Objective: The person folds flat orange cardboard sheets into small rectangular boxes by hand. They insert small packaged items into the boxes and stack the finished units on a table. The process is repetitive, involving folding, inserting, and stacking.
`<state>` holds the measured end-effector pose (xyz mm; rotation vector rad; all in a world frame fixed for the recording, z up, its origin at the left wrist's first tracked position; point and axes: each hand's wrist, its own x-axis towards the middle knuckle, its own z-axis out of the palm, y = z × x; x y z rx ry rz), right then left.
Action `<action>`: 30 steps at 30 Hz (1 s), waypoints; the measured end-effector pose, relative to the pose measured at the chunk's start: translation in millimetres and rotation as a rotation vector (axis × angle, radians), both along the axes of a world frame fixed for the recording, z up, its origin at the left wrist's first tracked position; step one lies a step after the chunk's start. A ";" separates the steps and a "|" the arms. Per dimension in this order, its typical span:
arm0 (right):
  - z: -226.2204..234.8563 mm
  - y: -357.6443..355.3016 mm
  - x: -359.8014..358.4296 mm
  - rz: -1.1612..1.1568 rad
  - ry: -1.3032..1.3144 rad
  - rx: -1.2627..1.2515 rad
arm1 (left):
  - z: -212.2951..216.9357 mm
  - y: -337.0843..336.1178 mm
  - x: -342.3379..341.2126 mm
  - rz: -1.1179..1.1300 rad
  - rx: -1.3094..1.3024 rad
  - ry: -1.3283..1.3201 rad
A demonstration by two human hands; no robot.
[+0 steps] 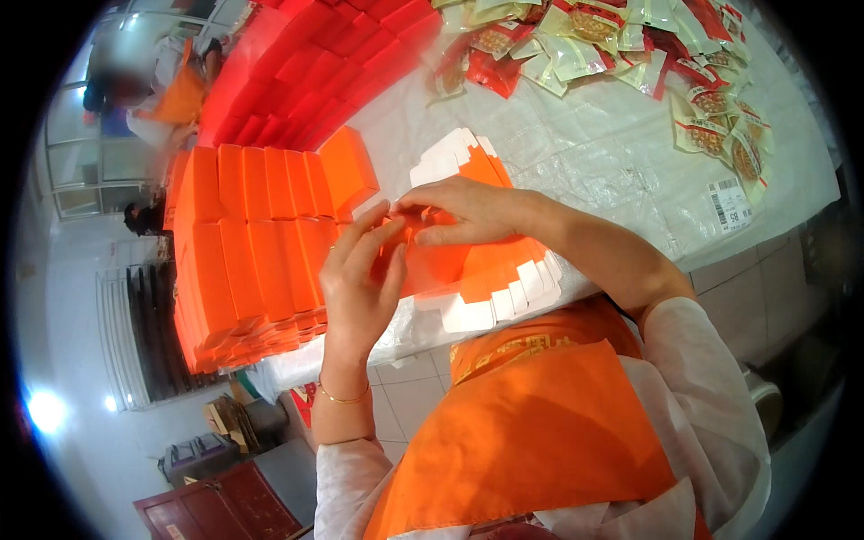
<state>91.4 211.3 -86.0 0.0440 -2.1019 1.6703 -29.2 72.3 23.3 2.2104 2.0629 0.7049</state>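
Both hands meet over a small orange carton [421,227], partly hidden by the fingers. My left hand [362,274] curls its fingers against the carton's left end. From the right, my right hand [459,210] pinches at its upper edge with bent fingers. Beneath the hands lie flat orange carton blanks [499,261], their white tabs fanned out toward me and at the far end. Just left of my left hand, folded orange cartons [265,243] stand packed in stacked rows, and one leans at their right end.
Behind the orange rows rises a large stack of red cartons [315,72]. Sealed snack packets [585,40] are heaped on the far side of the plastic-covered table [621,180]. A white label [729,205] lies at its right edge. Another person in an orange apron [180,94] is at far left.
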 end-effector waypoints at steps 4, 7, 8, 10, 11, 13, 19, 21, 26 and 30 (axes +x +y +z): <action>-0.9 -2.2 0.8 -0.011 0.013 -0.004 | -10.6 -5.3 4.3 -0.003 0.058 -0.070; -2.0 -5.3 0.6 -0.025 0.052 -0.044 | -18.9 -8.6 3.6 0.021 0.073 -0.146; -2.0 -6.5 0.7 -0.034 0.066 -0.040 | -20.7 -8.9 3.3 0.017 0.089 -0.146; -3.0 -7.6 0.7 -0.058 0.090 -0.031 | -24.9 -8.6 2.1 0.020 0.117 -0.181; -3.6 -7.3 0.1 -0.063 0.091 -0.021 | -26.7 -8.7 1.8 0.030 0.128 -0.216; -4.0 -7.7 -0.9 -0.063 0.098 -0.007 | -28.2 -11.1 1.7 0.041 0.140 -0.240; -6.8 -6.2 -3.3 -0.066 0.074 -0.007 | -35.9 -11.5 -3.2 -0.013 0.172 -0.184; -1.5 -6.2 0.1 -0.055 0.044 0.003 | -39.2 -12.6 -1.2 -0.020 0.198 -0.138; -5.6 -9.2 -0.4 -0.056 0.095 -0.050 | -43.1 -14.5 -6.3 -0.081 0.212 0.119; -6.8 -10.2 0.5 -0.061 0.072 -0.084 | -36.0 -18.7 -1.8 -0.060 0.013 0.293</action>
